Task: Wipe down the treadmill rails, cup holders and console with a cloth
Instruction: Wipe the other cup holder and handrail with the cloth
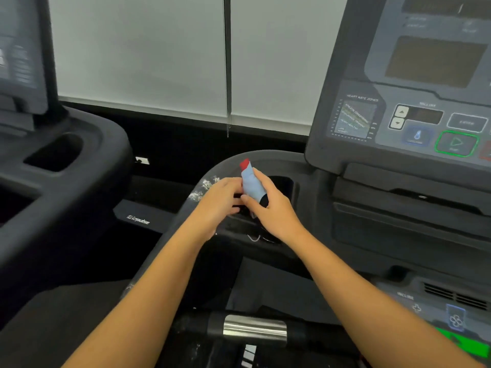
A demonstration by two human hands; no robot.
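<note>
While poised over the left wing of the treadmill [372, 221], grips the cloth [251, 185] with the right hand [271, 208]: thumb across the near side, fingers curled round the far side, roll held nearly upright with a slight lean to the left. Pale blue along most of that cloth, red at the top end, dark at the bottom where wedged against the palm.

Just to the left of the right hand, almost meeting it, left hand [221, 201] with fingers stretched toward the lower part of the cloth. Cannot tell whether pinching the fabric or merely resting against it, since blurred and partly hidden at the fingertips.

Directly beyond the right hand, close behind the knuckles, cup holder [283, 185], a deep black well. Just beyond the left hand's fingers, white flecks [206, 185] scattered on the curved rail [223, 162], which sweeps round behind both hands.

Up and to the right of the right hand, well apart from it, console [425, 107] leaning back, carrying arrow buttons [400, 116] and a green-ringed start button [456, 143].

Nearer the body than either wrist, between the two forearms, chrome grip sensor [255, 328] on a black crossbar.

Far to the left of the left hand, neighbouring treadmill [66, 160]. Beyond all of it, pale window blinds [146, 62].
</note>
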